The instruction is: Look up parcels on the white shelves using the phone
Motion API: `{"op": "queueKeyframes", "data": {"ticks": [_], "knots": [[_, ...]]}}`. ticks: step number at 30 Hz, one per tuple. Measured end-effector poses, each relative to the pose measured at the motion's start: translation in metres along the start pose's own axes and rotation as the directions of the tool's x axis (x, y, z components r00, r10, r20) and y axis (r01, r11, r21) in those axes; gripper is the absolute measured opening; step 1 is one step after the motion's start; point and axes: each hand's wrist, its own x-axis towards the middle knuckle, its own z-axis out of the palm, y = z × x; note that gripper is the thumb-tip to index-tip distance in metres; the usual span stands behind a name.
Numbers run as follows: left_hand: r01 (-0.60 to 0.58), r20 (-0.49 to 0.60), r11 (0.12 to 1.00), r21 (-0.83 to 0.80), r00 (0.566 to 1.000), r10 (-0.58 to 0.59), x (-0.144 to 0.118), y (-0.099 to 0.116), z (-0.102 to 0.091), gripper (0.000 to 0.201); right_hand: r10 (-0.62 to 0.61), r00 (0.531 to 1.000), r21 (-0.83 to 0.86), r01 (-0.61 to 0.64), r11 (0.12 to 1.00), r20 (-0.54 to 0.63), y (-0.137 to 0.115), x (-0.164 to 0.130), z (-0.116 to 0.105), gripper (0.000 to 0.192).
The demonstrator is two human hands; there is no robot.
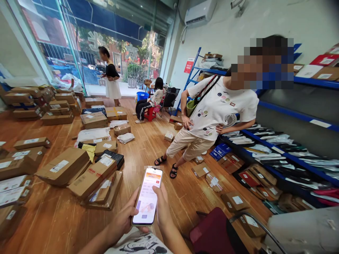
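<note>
**Phone held in both hands among the parcels**

The person holds a phone [147, 197] low in front of them, screen lit and facing up. The left hand [124, 220] wraps its fingers around the left edge, thumb lying along the side. The right hand [162, 208] closes on the right edge, fingers curled behind. Both grips look firm, not pinched.

To my eye, the phone is best kept level and close to the body, with one thumb free to tap while the other hand bears the weight.

Boxes [63, 169] lie scattered over the wooden floor [148, 148] to the left. A person in a white shirt [219, 109] stands well apart, hands on hips, beside blue shelves [288, 155] packed with mail bags. A dark red chair [214, 233] sits just right of the hands.
</note>
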Motion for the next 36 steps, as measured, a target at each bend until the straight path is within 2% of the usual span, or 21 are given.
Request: {"op": "queueKeyframes", "data": {"ticks": [4, 7, 10, 15, 19, 22, 25, 31, 36], "knots": [[0.034, -0.024, 0.999, 0.020, 0.999, -0.033, -0.007, 0.009, 0.011, 0.108, -0.002, 1.000, 0.018, 0.002, 1.000, -0.019, -0.004, -0.002, 0.002, 0.031], [0.091, -0.062, 0.992, 0.090, 0.994, -0.086, -0.014, 0.021, 0.026, 0.113, -0.003, 1.000, 0.023, 0.003, 1.000, 0.001, -0.008, -0.004, 0.001, 0.029], [0.101, -0.084, 0.986, 0.129, 0.992, -0.091, -0.017, 0.026, 0.034, 0.115, 0.001, 1.000, -0.022, 0.000, 1.000, 0.029, -0.013, -0.007, 0.000, 0.031], [0.070, -0.080, 0.994, 0.086, 0.995, -0.063, -0.013, 0.026, 0.033, 0.118, -0.025, 0.996, -0.112, 0.035, 0.993, 0.084, -0.022, -0.017, -0.002, 0.035], [0.051, -0.052, 0.997, 0.066, 0.997, -0.048, -0.012, 0.031, 0.035, 0.111, -0.006, 0.987, -0.128, 0.027, 0.991, 0.162, -0.020, -0.020, -0.008, 0.039], [0.063, -0.050, 0.995, 0.072, 0.997, -0.060, -0.012, 0.033, 0.036, 0.104, -0.051, 0.977, -0.186, 0.090, 0.978, 0.207, -0.014, -0.018, -0.013, 0.045], [0.051, -0.040, 0.994, 0.093, 0.998, -0.048, -0.011, 0.033, 0.037, 0.102, -0.070, 0.978, -0.238, 0.117, 0.964, 0.198, -0.012, -0.018, -0.016, 0.048], [0.054, -0.054, 0.990, 0.134, 0.997, -0.047, -0.008, 0.032, 0.040, 0.112, -0.049, 0.976, -0.162, 0.085, 0.983, 0.211, -0.014, -0.019, -0.014, 0.045], [0.029, -0.029, 0.990, 0.139, 0.999, -0.025, -0.007, 0.023, 0.034, 0.110, -0.057, 0.992, -0.123, 0.072, 0.990, 0.116, -0.006, -0.014, -0.015, 0.043]]}}
